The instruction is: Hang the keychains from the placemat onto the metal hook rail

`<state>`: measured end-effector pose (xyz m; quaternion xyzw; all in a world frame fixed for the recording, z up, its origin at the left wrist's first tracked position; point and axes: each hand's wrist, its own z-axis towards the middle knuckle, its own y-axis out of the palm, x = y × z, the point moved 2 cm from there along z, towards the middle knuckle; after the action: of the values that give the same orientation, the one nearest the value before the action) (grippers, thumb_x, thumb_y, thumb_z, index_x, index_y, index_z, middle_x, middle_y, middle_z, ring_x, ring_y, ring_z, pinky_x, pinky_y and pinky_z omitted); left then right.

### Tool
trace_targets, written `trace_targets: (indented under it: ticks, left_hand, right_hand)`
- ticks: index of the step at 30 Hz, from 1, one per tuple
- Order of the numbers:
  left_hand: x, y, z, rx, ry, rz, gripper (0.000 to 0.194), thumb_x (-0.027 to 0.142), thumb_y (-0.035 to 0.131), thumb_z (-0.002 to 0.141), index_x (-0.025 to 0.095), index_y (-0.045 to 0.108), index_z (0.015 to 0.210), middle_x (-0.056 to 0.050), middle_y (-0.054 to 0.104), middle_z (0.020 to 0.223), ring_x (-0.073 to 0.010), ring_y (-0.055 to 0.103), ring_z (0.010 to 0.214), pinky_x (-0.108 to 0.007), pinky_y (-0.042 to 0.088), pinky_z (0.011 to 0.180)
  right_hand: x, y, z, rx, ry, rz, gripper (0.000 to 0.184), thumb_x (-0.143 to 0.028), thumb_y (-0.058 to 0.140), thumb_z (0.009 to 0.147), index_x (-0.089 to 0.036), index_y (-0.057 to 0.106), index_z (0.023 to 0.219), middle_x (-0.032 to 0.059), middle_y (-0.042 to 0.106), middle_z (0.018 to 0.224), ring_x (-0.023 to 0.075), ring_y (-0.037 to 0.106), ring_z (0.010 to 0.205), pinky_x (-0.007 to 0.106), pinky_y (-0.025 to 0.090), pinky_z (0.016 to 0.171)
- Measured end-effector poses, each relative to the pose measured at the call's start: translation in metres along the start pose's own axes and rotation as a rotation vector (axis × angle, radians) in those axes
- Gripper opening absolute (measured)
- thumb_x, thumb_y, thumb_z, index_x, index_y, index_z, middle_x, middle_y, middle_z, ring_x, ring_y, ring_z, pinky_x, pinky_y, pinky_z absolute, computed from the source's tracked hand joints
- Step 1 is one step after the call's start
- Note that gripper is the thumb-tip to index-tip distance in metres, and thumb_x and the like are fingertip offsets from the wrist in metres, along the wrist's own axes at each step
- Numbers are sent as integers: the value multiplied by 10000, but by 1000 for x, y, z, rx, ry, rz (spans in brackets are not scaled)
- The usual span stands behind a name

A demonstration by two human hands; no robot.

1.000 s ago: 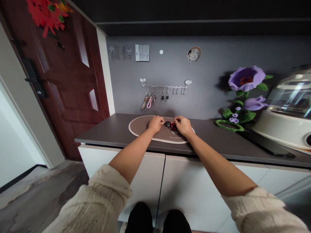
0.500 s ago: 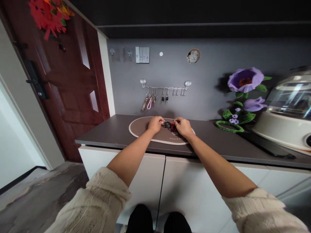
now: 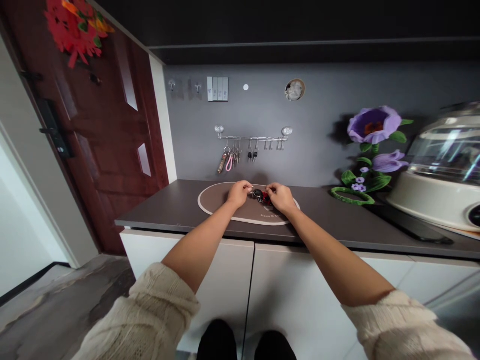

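A keychain [image 3: 257,194] with a rounded black fob, metal rings and a red piece lies over the brown oval mat [image 3: 213,200] on the counter. My left hand [image 3: 238,193] is closed at its left end, thumb and fingers pinching a small metal part. At the other end, the fingertips of my right hand [image 3: 279,196] are pinched at the red piece [image 3: 265,198], partly covering it. Both hands stay low over the mat, a short gap apart. Exactly which parts the fingertips grip is too small to tell.
Behind the mat, a hook rail [image 3: 255,138] on the wall carries several keys [image 3: 236,156] and a pink loop [image 3: 229,162]. To the right stand purple fabric flowers [image 3: 375,127] and a white appliance with a clear lid [image 3: 442,190]. A dark shelf [image 3: 285,30] overhangs the counter.
My right hand has shifted slightly left, nearer my left hand, at the red piece. The whole view has moved a little down and left. Both hands keep their pinch.
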<state>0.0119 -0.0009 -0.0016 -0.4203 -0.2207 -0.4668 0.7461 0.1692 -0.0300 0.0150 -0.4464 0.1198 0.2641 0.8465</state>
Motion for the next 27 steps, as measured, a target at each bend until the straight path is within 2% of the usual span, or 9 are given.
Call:
trace_targets:
  ticks: [11,19,27]
  left_hand:
    - [-4,3,3,22,15,-117,96,119,519,708,122,604,753,-21,627,738,-98,545,683,-233,426,691]
    - [-4,2,3,33,-26,-204,111,124,521,710,121,607,781,-30,629,763,-94,545,689,-230,428,690]
    - [-2,2,3,53,-35,-333,95,119,532,687,127,617,729,-20,611,681,-96,522,636,-244,418,678]
  right_hand:
    - [-3,-2,-1,-18,12,32,201,-226,461,765,-183,644,837,44,665,812,141,588,770,227,406,732]
    - [-1,0,-1,-23,34,117,184,-229,466,753,-183,639,793,24,661,764,128,578,703,225,406,697]
    - [1,0,-1,-8,42,225,172,-257,483,736,-180,634,769,21,654,740,129,575,691,240,407,694]
